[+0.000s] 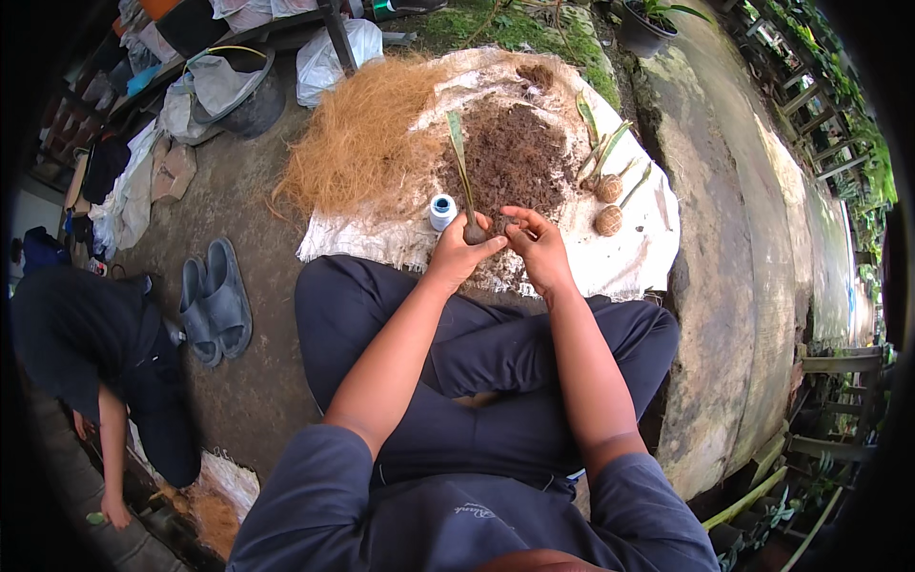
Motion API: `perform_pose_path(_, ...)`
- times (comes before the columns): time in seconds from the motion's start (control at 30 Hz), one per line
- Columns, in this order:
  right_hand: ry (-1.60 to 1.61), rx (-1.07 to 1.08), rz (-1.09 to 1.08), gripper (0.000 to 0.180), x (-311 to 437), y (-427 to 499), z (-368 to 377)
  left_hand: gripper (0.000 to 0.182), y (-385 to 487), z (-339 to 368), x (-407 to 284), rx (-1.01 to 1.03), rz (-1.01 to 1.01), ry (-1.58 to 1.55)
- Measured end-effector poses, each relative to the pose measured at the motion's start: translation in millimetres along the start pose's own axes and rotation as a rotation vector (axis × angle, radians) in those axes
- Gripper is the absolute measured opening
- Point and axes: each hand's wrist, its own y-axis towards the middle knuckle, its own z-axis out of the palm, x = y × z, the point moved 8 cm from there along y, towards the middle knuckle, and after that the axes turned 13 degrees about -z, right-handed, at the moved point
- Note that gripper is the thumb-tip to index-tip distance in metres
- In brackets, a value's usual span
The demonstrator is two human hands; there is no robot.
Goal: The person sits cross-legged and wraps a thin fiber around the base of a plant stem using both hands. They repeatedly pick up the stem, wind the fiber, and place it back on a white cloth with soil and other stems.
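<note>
My left hand [457, 250] holds a variegated plant cutting [461, 154] upright by a dark clump [474, 233] at its base. Close on its right, my right hand [537, 244] has its fingers bent around a small lump of dark soil [505, 223]. Beyond both hands a heap of brown soil [515, 154] is spread on a white woven sack [647, 247]. A spool of thread [442, 211] stands left of my left hand. To the right lie two wrapped root balls, one [608, 221] nearer and one [609, 188] farther, beside loose leaf cuttings [613, 146].
Loose brown fibre [364, 136] covers the sack's left part. Grey slides [218, 300] lie on the ground at left, near a co-worker in dark clothes [93, 336]. A black bucket [246, 100] stands behind. A potted plant [643, 28] stands at the far right, by a concrete ledge [715, 214].
</note>
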Motion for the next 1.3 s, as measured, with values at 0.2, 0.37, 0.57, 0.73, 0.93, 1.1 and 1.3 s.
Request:
perform_pose_path(0.2,0.076,0.046,0.06,0.034,-3,0,6,0.024,10,-14,3,-0.092,0.101,0.088)
perform_pose_path(0.37,-0.348,0.029,-0.304,0.058,25,4,-8,0.019,9,-12,-1,-0.03,0.079,-0.093)
perform_pose_path(0.57,-0.653,0.316,-0.482,0.057,56,-7,21,0.018,10,-17,0,-0.066,0.067,0.017)
perform_pose_path(0.73,-0.805,0.283,-0.475,0.035,44,-7,21,0.02,12,-22,1,-0.114,0.113,0.111)
perform_pose_path(0.93,-0.787,0.27,-0.52,0.017,50,-12,30,0.021,3,-17,-11,-0.158,0.109,0.167)
perform_pose_path(1.1,-0.834,0.312,-0.455,0.011,42,-7,28,0.023,2,-10,-17,-0.096,0.163,0.13)
perform_pose_path(1.3,-0.668,0.336,-0.46,0.016,49,-10,32,0.024,4,-11,-18,0.071,0.032,-0.021)
